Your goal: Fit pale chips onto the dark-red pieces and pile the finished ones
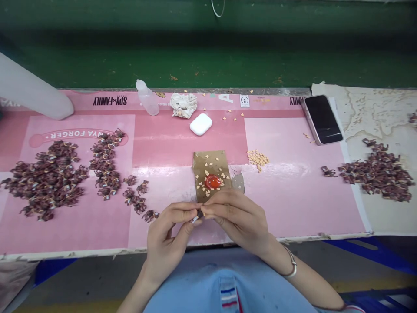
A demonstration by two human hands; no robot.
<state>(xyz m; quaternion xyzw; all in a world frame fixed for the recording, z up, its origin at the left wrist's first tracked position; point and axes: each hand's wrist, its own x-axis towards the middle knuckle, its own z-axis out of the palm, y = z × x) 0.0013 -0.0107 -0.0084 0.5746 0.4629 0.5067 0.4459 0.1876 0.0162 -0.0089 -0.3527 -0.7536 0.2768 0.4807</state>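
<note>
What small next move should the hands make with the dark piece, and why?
Probably bring the dark piece, pinched by the left hand and right hand, forward to the cardboard, because small cream hearts lie there just ahead of it.

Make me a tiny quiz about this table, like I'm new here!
1. True or false: the left hand and the right hand both pinch a small dark piece.
2. What lies on the brown cardboard? A) a red blob B) a phone C) a bottle
3. Fill in the blank: the white case sits on the ____ mat.

Key: 1 true; 2 A; 3 pink
</note>
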